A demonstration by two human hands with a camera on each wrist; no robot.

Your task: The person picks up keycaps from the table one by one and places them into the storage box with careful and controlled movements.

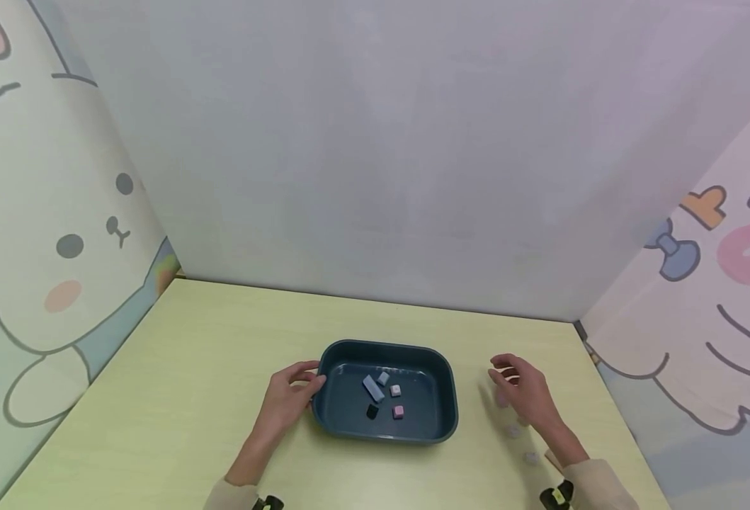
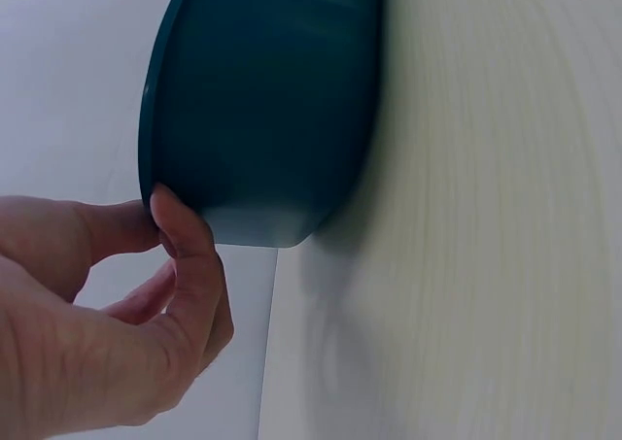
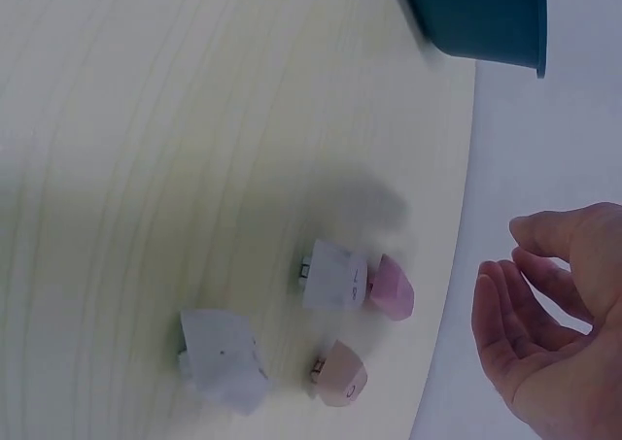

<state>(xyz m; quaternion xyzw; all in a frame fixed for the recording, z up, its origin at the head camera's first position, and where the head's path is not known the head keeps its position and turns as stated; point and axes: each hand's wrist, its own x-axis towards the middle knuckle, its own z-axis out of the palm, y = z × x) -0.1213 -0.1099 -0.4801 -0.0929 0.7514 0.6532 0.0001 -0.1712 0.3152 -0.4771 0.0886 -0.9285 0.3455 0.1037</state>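
A dark teal bin stands on the table, and my left hand pinches its left rim between thumb and fingers. Inside lie a long blue-grey keycap, a small light blue keycap, a white keycap, a pink keycap and a black keycap. To the bin's right my right hand hovers with loosely bent fingers and nothing between them. Near it in the right wrist view are a white keycap, a pink keycap, a beige keycap and a larger whitish keycap.
The pale wood-grain table ends at a grey back wall. Cartoon-printed panels flank it on both sides. A small tan piece shows beside the right wrist, partly hidden by the arm.
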